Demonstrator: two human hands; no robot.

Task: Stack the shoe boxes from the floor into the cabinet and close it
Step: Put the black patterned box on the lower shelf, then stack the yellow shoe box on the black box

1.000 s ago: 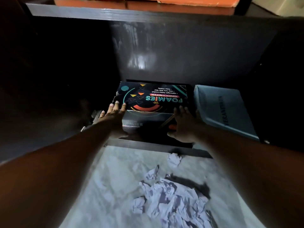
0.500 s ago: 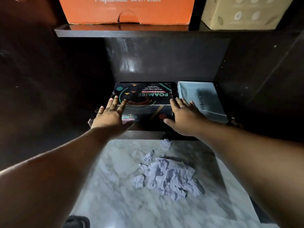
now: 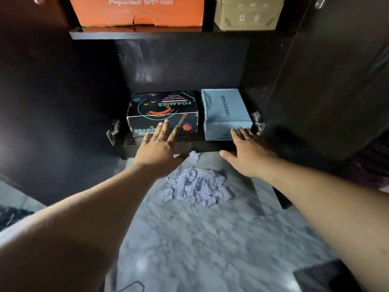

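Observation:
A black Foamies shoe box (image 3: 163,110) sits on the bottom shelf of the dark cabinet (image 3: 168,144), with a pale blue Veranevada box (image 3: 225,110) beside it on the right. My left hand (image 3: 161,148) is flat with fingers spread, its fingertips over the black box's front face. Fingers apart and holding nothing, my right hand (image 3: 249,152) hovers just in front of the blue box. On the shelf above stand an orange safety-shoes box (image 3: 139,11) and a tan cardboard box (image 3: 246,14).
Crumpled pale paper (image 3: 195,186) lies on the marble floor (image 3: 200,239) right before the cabinet. Dark cabinet doors stand open at the left (image 3: 52,112) and right (image 3: 326,91). A dark object (image 3: 328,277) shows at the bottom right corner.
Both hands have drawn back from the black box, which stays on the shelf. My right hand has shifted right, toward the blue box. The view has pulled back and upward.

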